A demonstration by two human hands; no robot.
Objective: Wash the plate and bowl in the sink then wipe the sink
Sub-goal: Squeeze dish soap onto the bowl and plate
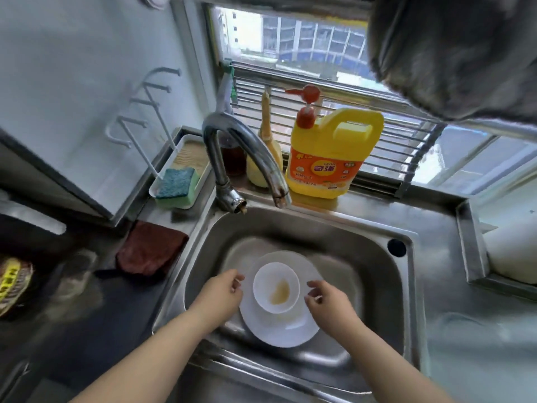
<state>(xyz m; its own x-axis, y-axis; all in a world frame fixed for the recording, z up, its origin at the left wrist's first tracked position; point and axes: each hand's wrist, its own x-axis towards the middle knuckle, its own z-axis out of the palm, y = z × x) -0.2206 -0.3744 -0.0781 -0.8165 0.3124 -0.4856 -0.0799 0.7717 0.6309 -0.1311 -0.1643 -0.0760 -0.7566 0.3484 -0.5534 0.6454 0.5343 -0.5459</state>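
A white plate [279, 330] lies in the steel sink [334, 237]. On the plate stands a small white bowl [276, 286] with a brownish smear inside. My left hand [219, 295] is at the plate's left edge, fingers curled and slightly apart, with nothing in it. My right hand [328, 303] is at the plate's right edge, fingers likewise apart and empty. Whether either hand touches the plate is unclear. The chrome tap [247, 158] curves over the sink's back; no water runs.
A blue-green sponge [177, 184] sits in a white tray at the back left. A dark red cloth [151, 248] lies on the counter left of the sink. A yellow detergent jug [331, 152] with a red pump stands on the sill, beside a yellow bottle [266, 146].
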